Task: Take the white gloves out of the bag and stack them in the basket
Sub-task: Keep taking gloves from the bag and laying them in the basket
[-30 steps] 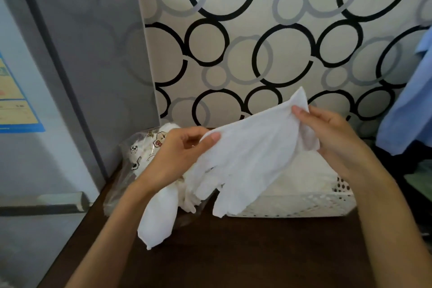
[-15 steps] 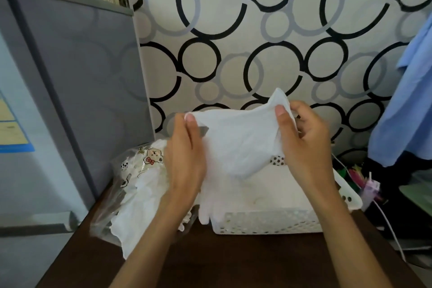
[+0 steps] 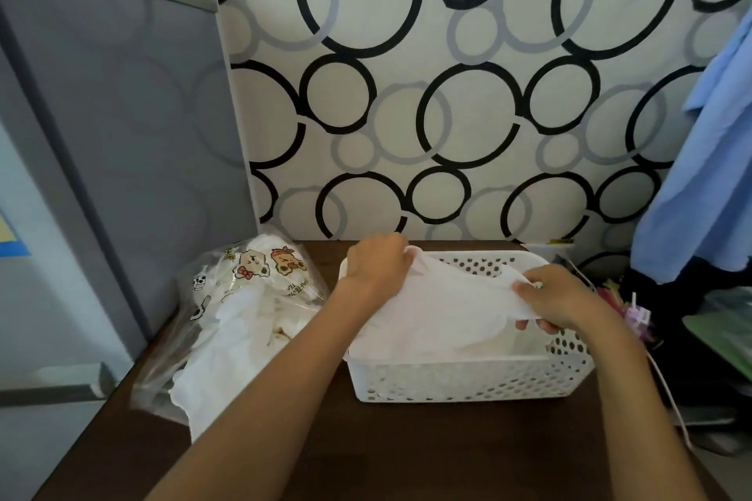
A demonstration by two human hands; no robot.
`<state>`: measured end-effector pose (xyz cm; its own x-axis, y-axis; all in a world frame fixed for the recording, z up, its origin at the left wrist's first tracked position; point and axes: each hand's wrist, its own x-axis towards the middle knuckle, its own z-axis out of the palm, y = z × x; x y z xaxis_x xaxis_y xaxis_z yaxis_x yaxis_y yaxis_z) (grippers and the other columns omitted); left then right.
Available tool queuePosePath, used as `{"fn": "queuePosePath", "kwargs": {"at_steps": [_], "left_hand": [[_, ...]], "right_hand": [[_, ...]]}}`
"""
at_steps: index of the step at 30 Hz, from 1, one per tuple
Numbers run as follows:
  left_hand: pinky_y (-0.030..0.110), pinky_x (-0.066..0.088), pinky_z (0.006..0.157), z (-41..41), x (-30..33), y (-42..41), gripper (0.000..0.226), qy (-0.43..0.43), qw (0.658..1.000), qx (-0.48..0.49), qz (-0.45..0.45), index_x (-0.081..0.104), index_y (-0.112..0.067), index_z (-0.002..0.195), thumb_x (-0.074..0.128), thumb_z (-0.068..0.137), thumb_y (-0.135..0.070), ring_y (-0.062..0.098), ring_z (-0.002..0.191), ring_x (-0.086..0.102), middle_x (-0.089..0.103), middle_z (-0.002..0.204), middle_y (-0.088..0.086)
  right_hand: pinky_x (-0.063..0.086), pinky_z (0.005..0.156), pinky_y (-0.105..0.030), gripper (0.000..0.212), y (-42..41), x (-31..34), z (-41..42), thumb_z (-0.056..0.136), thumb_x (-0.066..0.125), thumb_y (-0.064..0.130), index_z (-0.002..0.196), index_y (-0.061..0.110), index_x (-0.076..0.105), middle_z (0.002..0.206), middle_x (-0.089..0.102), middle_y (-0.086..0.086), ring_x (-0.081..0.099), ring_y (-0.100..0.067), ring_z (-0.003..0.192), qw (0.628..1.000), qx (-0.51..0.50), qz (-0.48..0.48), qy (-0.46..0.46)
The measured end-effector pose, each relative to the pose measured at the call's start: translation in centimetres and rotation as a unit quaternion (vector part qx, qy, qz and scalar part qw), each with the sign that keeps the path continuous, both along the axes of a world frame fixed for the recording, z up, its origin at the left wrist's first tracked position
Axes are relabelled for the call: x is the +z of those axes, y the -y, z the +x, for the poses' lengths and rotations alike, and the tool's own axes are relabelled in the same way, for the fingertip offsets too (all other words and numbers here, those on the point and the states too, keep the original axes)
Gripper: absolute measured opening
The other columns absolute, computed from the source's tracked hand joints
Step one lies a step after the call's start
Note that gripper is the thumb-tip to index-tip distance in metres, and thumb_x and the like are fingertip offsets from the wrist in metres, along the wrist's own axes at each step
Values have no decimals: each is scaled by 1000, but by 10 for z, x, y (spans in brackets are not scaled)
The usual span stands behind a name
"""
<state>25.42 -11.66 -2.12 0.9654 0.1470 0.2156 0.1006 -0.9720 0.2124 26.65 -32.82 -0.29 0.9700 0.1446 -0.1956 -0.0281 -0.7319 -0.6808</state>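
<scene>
A white perforated plastic basket [image 3: 468, 380] stands on the dark wooden table. A white glove [image 3: 443, 311] is spread across its top, low inside the rim. My left hand [image 3: 376, 266] pinches the glove's far left corner at the basket's back left. My right hand [image 3: 557, 299] pinches its right edge above the basket's right side. Left of the basket lies a clear plastic bag [image 3: 248, 289] with cartoon prints; more white gloves [image 3: 228, 346] spill out of its near end onto the table.
A grey cabinet [image 3: 122, 134] rises at the left, close behind the bag. The patterned wall stands behind the table. A blue garment [image 3: 704, 175] hangs at the right above clutter and a white cord [image 3: 667, 390]. The table's [image 3: 447, 451] near part is bare wood.
Both hands have carried the glove from chest height down and forward into the basket, spreading it flat. The view tilted downward.
</scene>
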Motion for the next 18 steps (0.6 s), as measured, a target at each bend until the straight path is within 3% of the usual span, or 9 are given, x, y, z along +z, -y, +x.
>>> {"fn": "queuePosePath", "kwargs": {"at_steps": [4,7,9,11,13,15,18], "left_hand": [[32,43,73,4,-2,1,35,77,997,13,9,54,-19,118,49,96,-46,24,99,63,68,104,0],[36,51,79,-9,4,-6,33,149,988,-32,-8,56,-24,115,55,92,-47,17,100,62,66,108,-7],[39,49,91,-20,8,-15,31,86,988,-128,-23,57,-30,115,53,91,-51,13,111,56,61,119,-10],[39,35,106,-36,13,-19,46,-60,978,-199,-19,52,-36,127,50,88,-59,11,131,40,47,140,-13],[40,21,113,-46,12,-19,68,-162,964,-204,48,34,-36,144,48,85,-67,11,143,19,26,155,-13],[41,9,117,-49,7,-19,87,-210,954,-185,105,10,-34,152,45,82,-73,12,147,4,6,160,-11],[41,-3,118,-43,-6,-17,98,-252,940,-160,167,-8,-30,152,39,80,-78,16,148,-7,-10,160,-7]], "right_hand": [[42,48,-25,39,2,-14,10,100,39,26,133,7,46,92,64,-11,54,-12,46,997,-28,-53,46],[49,62,-30,42,4,-15,10,95,49,38,129,13,50,105,57,-4,63,-14,63,997,-7,-75,36],[49,72,-31,46,6,-12,10,88,62,37,127,16,51,121,55,-6,64,-19,88,995,0,-90,41],[46,84,-34,49,6,-4,7,81,72,26,125,17,51,129,50,-9,54,-25,110,990,-7,-102,93],[45,81,-33,45,2,3,2,79,74,15,117,24,52,121,49,-9,50,-23,105,990,31,-67,117],[43,84,-31,47,-9,6,-7,79,74,16,117,32,50,116,46,-5,49,-18,99,990,124,-48,41],[31,109,-42,74,-21,-10,-6,80,72,39,140,40,29,144,30,-5,31,-27,133,955,195,-221,-30]]}}
